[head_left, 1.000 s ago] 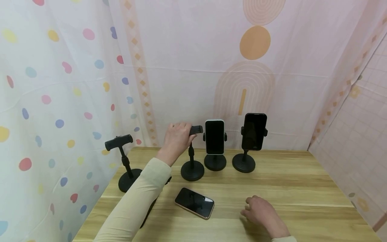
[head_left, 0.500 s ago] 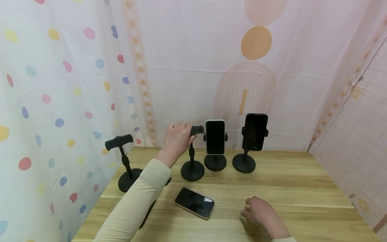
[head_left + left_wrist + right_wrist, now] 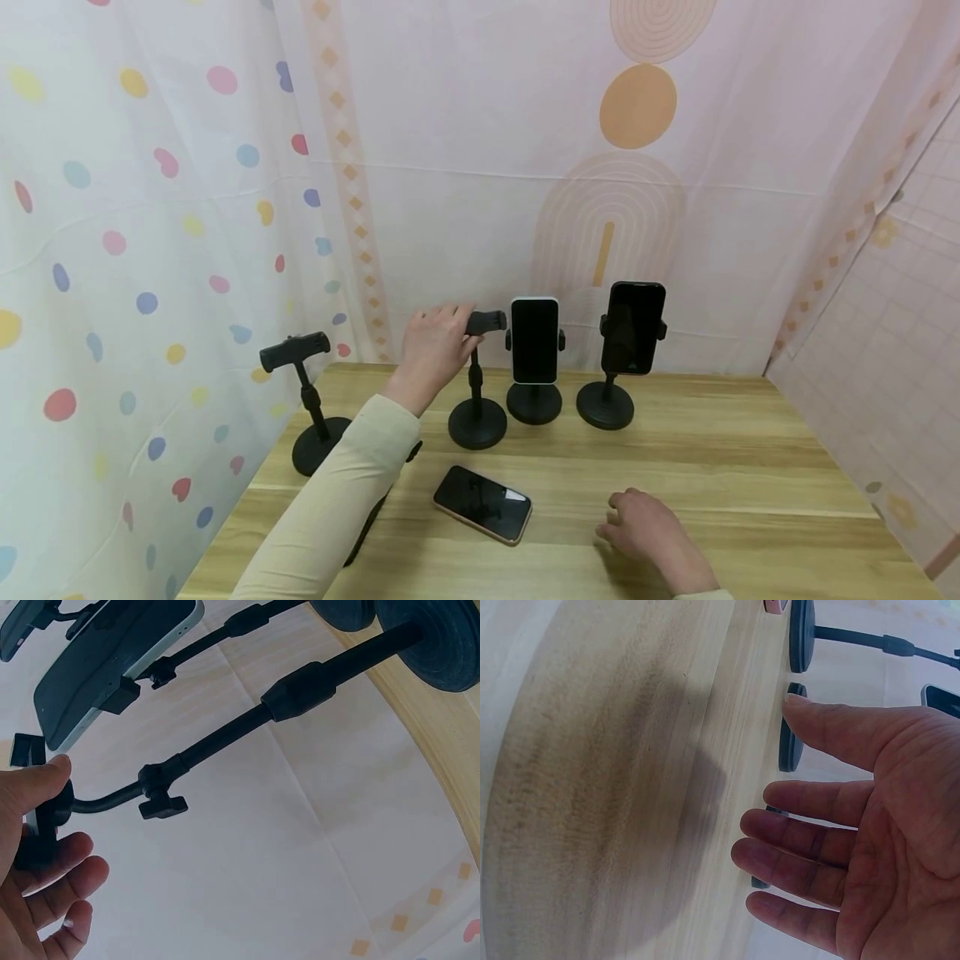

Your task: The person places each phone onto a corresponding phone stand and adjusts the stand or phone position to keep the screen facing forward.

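Note:
My left hand (image 3: 435, 354) grips the clamp head of a black phone stand (image 3: 477, 423) at the back middle of the table. In the left wrist view, the thumb lies on the clamp's near side, with fingers curled behind it; the stem of the phone stand (image 3: 300, 691) runs off to its round base. A smartphone (image 3: 482, 504) lies screen up on the table in front of this stand. To its right, my right hand (image 3: 648, 533) hovers low over the wood with relaxed fingers. The right wrist view shows the palm of the right hand (image 3: 900, 825) holding nothing.
Two more stands hold upright phones, a white-edged phone (image 3: 535, 342) and a black phone (image 3: 633, 327). Another phone stand (image 3: 311, 400) with a bare clamp stands at left. A dark object (image 3: 367, 532) is mostly hidden under the left sleeve. Curtains rise behind the table (image 3: 720, 467).
My left hand has shifted slightly left on the clamp, so a bit more of the clamp shows. The right hand and the phones stay where they were.

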